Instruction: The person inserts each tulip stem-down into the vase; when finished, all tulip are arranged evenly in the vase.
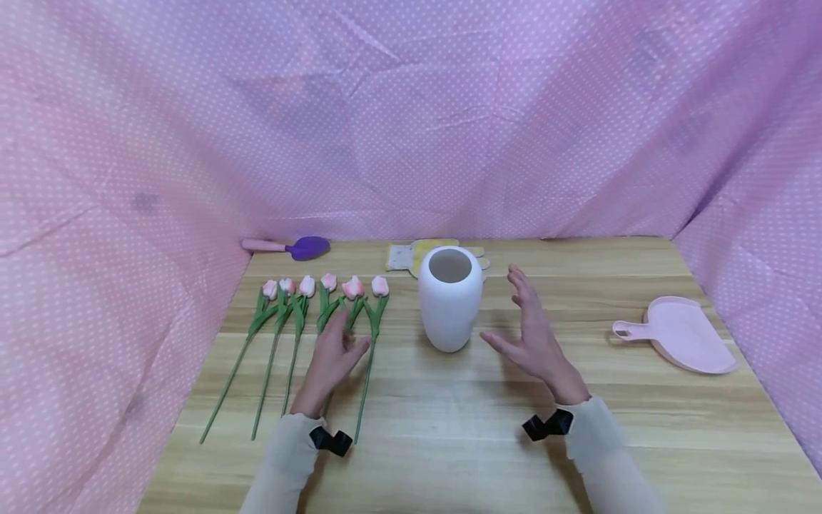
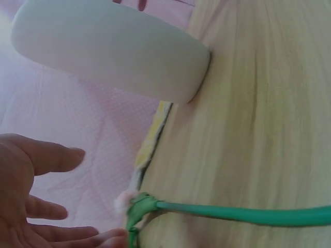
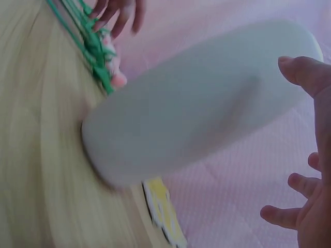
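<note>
A white vase (image 1: 449, 314) stands upright near the middle of the wooden table. My right hand (image 1: 536, 343) is just right of it, fingers spread and apart from the vase in the head view. Over the row of pink-and-white artificial tulips (image 1: 379, 287) hovers my left hand (image 1: 334, 360), its fingers relaxed and holding nothing, hiding part of some stems. In the left wrist view, one tulip's green stem (image 2: 248, 214) runs below the thumb. The right wrist view has the vase (image 3: 196, 113) filling the middle, with the right thumb (image 3: 300, 72) in front of its upper end.
Behind the vase lies a yellow-and-grey glove (image 1: 401, 257). A trowel (image 1: 308, 248) with a purple blade and pink handle lies at the back left. At the right is a pink dustpan (image 1: 690, 335). Pink dotted cloth (image 1: 411, 143) hangs around the table (image 1: 437, 457).
</note>
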The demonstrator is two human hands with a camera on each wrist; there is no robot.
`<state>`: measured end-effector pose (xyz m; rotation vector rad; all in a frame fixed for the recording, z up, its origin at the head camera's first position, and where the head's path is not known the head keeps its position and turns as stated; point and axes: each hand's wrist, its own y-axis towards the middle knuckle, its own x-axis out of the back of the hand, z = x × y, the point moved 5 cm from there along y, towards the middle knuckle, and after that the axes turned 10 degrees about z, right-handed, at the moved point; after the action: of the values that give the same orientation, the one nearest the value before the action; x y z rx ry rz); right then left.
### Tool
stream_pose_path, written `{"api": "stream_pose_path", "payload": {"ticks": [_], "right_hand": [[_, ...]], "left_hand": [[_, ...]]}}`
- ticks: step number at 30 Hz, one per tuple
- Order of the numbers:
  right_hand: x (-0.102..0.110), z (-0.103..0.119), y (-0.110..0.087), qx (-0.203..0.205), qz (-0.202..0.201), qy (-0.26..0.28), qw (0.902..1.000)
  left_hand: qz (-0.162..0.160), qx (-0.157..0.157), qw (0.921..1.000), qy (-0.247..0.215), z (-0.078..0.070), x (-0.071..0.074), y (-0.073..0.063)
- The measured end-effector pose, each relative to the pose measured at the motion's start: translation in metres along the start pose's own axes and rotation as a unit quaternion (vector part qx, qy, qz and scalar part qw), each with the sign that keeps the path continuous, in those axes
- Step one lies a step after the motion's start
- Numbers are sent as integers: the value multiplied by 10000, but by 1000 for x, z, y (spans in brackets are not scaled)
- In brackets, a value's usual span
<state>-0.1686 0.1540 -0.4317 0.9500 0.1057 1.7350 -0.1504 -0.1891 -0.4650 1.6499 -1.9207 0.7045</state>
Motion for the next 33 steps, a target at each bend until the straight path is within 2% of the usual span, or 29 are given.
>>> {"api": "stream_pose_path", "payload": {"ticks": [3,9,11,17,25,33], "right_hand": [[-9,6,8,18,20,204,9998],[-23,15,20,175,-20,516,9985],[-26,16,22,283,-91,517,9982],[-31,16,24,391,-240,535,9975],[-36,20,29,378,-176,394,9984],[-37,22,33,580,-220,260,9977]], "left_hand": [[243,336,9989,-226,5,-7,5],[701,886,9906,-769,14,-21,10],[744,988,9898,-707,15,-24,11],[677,1002,9922,-293,17,-29,14],[767,917,9927,177,15,-34,18],[509,899,9925,659,14,-38,17]]}}
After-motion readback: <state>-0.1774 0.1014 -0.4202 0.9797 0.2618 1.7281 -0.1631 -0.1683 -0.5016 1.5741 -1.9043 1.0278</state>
